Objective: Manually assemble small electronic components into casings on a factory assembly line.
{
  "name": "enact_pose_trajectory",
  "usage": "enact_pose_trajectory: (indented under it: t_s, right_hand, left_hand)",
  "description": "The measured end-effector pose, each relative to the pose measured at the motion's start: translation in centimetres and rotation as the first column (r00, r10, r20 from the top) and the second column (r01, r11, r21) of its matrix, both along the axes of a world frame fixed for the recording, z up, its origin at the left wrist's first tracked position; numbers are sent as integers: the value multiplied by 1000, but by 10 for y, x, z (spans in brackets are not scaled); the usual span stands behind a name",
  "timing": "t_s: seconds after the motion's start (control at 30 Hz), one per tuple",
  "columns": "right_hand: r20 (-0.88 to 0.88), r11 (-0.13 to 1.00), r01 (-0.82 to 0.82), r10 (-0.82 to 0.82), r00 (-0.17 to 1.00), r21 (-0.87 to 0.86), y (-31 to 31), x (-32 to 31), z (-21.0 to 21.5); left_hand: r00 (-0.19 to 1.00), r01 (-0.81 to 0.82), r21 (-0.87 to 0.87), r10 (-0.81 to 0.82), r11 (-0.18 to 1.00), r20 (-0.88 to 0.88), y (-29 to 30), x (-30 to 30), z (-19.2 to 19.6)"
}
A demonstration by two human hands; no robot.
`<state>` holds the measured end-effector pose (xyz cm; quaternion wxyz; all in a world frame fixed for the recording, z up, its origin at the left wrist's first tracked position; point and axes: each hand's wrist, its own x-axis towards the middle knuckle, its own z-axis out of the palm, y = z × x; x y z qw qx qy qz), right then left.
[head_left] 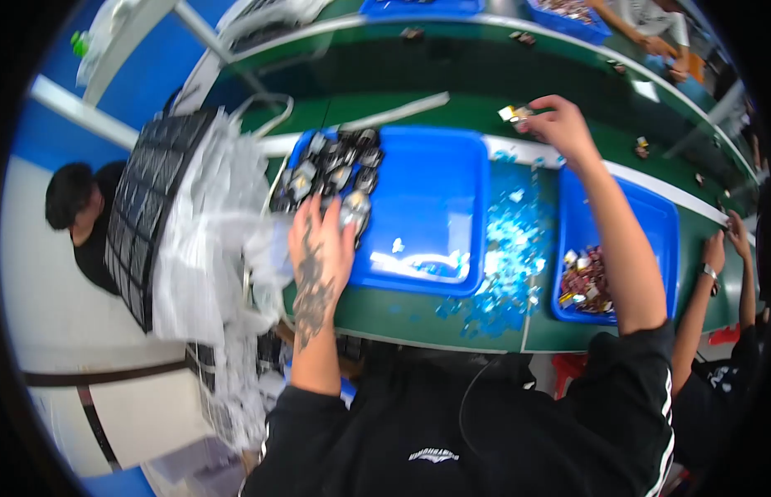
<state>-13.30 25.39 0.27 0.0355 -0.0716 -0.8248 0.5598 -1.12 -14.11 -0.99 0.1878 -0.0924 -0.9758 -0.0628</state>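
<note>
Over the left side of a blue tray [427,207], my left hand [319,253] lies with its fingers apart. Its fingertips touch a pile of small black and silvery parts [340,170], next to a rounded shiny piece [355,207]. My right hand [561,128] is raised beyond a second blue tray [663,224], above the green conveyor belt. Thumb and fingers pinch a small electronic part [518,118] with a whitish-yellow face; the fingers hide some of it. Small reddish and metallic parts [588,282] lie in the second tray, partly behind my forearm.
Blue film scraps [514,248] litter the green table between the trays. At the left stands a black crate [157,207] with white sheeting [207,224] hanging off it. Small parts [642,147] are spread along the belt. A person [79,207] is at far left; another's hands [717,248] work at right.
</note>
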Motion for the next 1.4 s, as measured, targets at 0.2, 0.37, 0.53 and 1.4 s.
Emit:
enact_pose_trajectory:
  t_s: [0.2,0.37,0.53,1.4]
  right_hand:
    - [-62,922,163,-151,987,352,18,-36,-53]
    - [-329,840,236,-73,942,489,53,-8,-11]
    - [-2,751,-168,219,976,639,89,93,52]
    - [-204,821,-100,-21,979,-563,-33,232,35]
  left_hand:
    - [998,55,167,-51,984,-29,14,11,13]
    - [921,109,889,-382,446,78,40,10,18]
    - [780,-178,984,-613,-27,125,71,14,25]
    - [535,111,968,-834,225,132,157,39,45]
